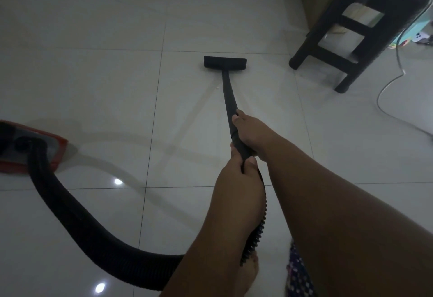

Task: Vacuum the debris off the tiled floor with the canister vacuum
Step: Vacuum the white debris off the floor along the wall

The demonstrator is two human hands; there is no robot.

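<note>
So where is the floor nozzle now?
Head view, upper centre: the floor nozzle sits on the tiled floor, left of the black stool.

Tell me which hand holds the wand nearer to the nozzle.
The right hand: it grips the wand ahead of the left hand, closer to the nozzle.

Left hand (236, 174), right hand (251, 132) around wand (228, 90)

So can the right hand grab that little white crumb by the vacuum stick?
Probably not from here: the right hand grips the wand, and the crumb lies farther ahead, nearer the floor nozzle.
</note>
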